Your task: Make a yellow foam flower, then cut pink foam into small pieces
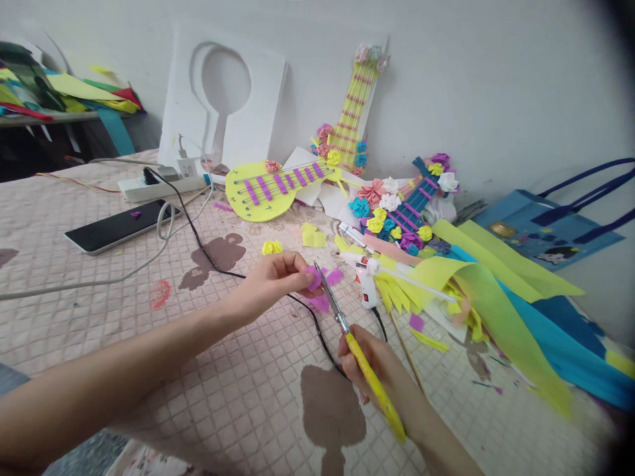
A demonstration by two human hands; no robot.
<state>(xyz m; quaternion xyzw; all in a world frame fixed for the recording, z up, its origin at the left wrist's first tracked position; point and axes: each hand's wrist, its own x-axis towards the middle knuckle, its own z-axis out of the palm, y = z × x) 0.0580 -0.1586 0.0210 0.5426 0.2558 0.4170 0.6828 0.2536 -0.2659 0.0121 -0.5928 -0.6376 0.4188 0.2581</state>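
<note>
Between the fingertips of my left hand (275,277) is a small piece of purple crepe paper (313,279). My right hand (374,367) is wrapped round a pair of scissors (367,370) with a yellow handle, and the blade tips touch or lie right beside the purple paper. More purple pieces (335,276) lie just beyond and below my left fingertips. A yellow paper flower (272,248) sits behind my left hand. To the right of the blades rests a white glue gun (367,287).
Decorated paper instruments (262,192) lean along the wall with a white foam board (228,99). A phone (119,228), power strip (159,188) and black cable (198,244) are at left. Yellow and blue paper strips (496,311) and a blue bag (540,225) are at right.
</note>
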